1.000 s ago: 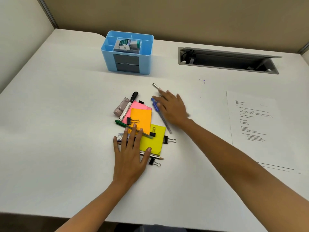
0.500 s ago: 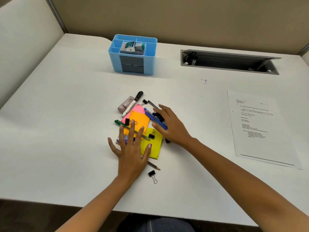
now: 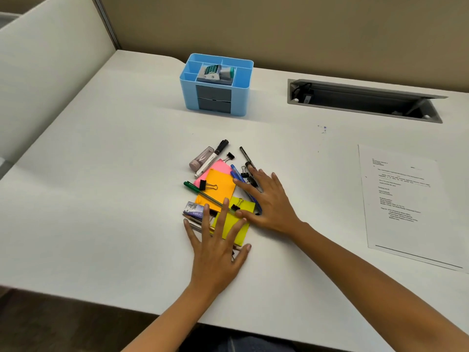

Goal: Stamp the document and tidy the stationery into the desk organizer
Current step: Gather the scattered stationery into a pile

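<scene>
Where the left hand (image 3: 215,247) lies flat, fingers spread, it hides the pencil and part of the yellow pad (image 3: 234,222); the right hand (image 3: 269,201), also flat and gripping nothing, covers the pens. Document (image 3: 403,199) lies right; organizer (image 3: 215,85) far.

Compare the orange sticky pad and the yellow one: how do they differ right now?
The orange pad lies farther from the person, uncovered by hands; the yellow pad lies nearer, with the left hand spread over its near part and the right hand touching its right edge. The green pen crosses the orange pad's near left part and only reaches the yellow pad's far corner. Both lie flat in the pile, each with a black clip on it.
</scene>
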`<state>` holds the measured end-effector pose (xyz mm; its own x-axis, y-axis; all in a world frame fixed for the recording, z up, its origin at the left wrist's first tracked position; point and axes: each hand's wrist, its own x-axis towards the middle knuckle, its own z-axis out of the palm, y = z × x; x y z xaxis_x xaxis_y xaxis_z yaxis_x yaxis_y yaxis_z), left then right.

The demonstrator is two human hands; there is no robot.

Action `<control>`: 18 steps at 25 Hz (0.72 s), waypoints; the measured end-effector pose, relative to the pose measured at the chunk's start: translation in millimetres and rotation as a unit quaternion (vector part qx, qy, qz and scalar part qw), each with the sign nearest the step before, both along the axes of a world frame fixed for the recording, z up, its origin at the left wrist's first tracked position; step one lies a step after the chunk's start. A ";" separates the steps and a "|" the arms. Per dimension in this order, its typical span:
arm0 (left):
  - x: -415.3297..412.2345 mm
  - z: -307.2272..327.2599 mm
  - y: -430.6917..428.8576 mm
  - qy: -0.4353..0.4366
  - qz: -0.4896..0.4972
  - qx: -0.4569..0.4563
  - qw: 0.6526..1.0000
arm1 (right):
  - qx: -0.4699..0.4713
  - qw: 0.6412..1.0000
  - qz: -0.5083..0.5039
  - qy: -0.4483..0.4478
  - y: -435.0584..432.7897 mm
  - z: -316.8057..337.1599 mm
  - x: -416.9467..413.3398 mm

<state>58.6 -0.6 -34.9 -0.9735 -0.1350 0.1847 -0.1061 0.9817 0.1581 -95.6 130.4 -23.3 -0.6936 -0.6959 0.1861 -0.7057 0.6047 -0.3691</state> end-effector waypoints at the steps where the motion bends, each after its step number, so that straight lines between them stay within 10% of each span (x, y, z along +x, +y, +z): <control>1: -3.4 0.1 -5.2 0.000 0.023 0.004 1.000 | 0.004 1.000 0.003 0.002 -5.3 0.7 -2.6; 18: -44.9 3.5 -119.7 0.012 0.109 0.021 0.994 | 0.019 0.995 0.093 0.023 -120.1 -8.9 -51.4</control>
